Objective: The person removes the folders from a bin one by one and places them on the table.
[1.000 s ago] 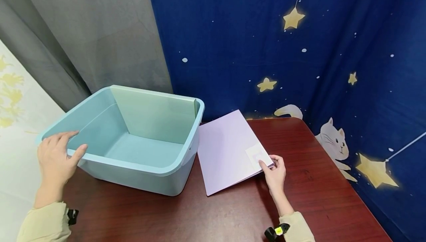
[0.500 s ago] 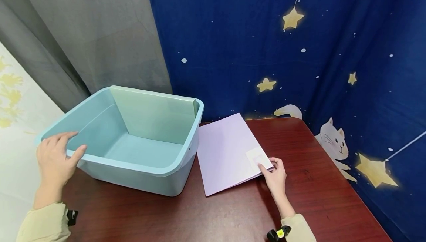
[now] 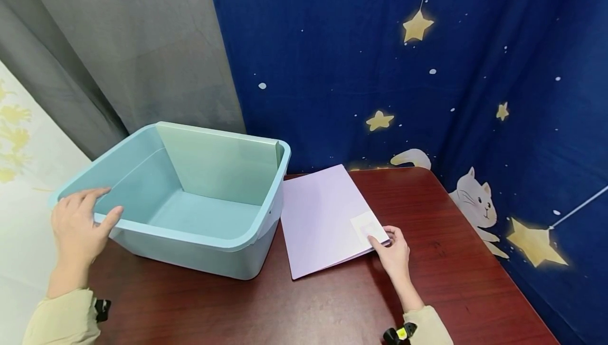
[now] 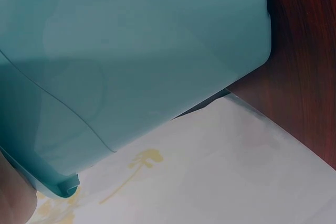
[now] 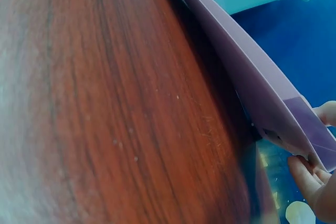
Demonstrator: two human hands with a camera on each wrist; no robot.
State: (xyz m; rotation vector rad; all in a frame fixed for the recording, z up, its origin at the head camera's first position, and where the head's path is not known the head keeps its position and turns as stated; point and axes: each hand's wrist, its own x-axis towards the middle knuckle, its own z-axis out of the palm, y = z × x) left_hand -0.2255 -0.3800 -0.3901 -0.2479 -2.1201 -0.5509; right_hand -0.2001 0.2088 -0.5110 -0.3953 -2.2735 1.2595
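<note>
My left hand (image 3: 82, 223) rests over the near left corner of the light blue plastic tub (image 3: 199, 260), its fingers and thumb lying across the rim. A pale green folder (image 3: 223, 171) stands upright inside, along the tub's back wall. Right of the tub is a lilac folder (image 3: 323, 218) with a white label patch (image 3: 363, 223). My right hand (image 3: 394, 255) pinches its near right corner, thumb on top and fingers below. That corner is lifted off the table, as the right wrist view shows the folder (image 5: 247, 66) slanting up from the wood. The folder's left edge is beside the tub's right side.
The dark red wooden table (image 3: 456, 271) runs to a far edge at a blue star-patterned curtain (image 3: 332, 44). A grey curtain (image 3: 142, 44) hangs behind the tub. White patterned cloth (image 4: 236, 166) borders the table's left side.
The lilac folder's far corner has come down and slightly toward me, and the folder has turned a little. My right hand has moved slightly with it. The left hand keeps its place on the rim.
</note>
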